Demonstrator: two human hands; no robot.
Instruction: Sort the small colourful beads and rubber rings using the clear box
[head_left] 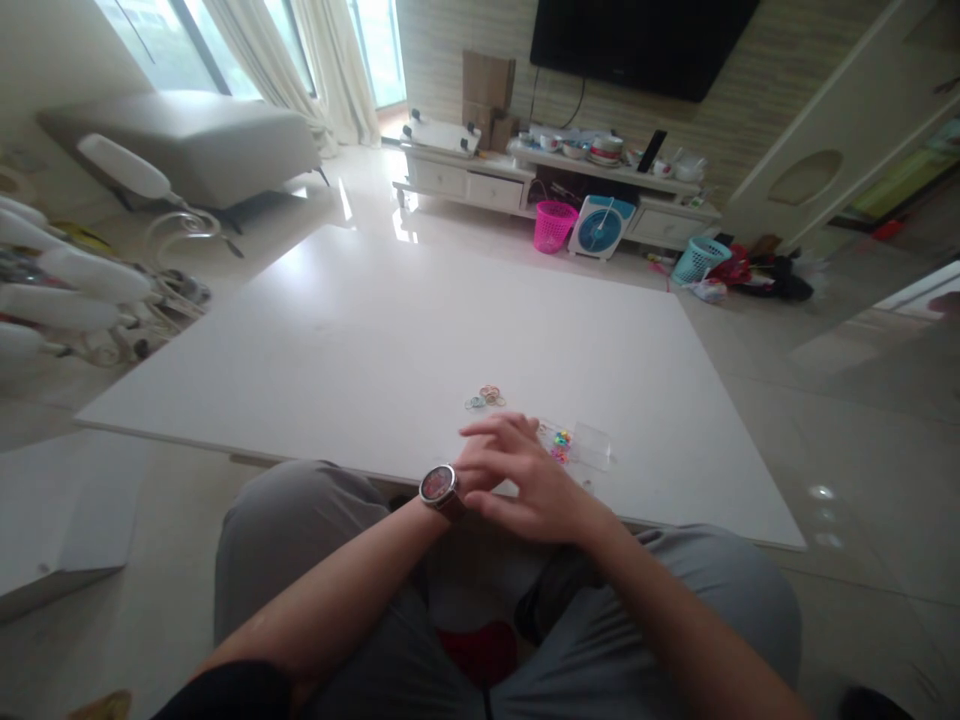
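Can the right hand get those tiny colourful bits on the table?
Probably yes: the right hand is close by, and nothing seems to lie over the colourful bits.

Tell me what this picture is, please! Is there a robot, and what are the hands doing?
There's no robot here. It's one picture, taken by a camera on a person's head, looking forward and down, so you see nearly what they see.

The two arms are the person's own. The right hand is over the left hand, with its fingers loosely spread. A watch is on the left wrist.

On the big white table are a little bunch of thin coloured loops and, beside the right hand, a clear case with bright little pieces next to its clear part.

Is anything held? I see nothing in the right hand. The left is mostly covered, so I can't tell.
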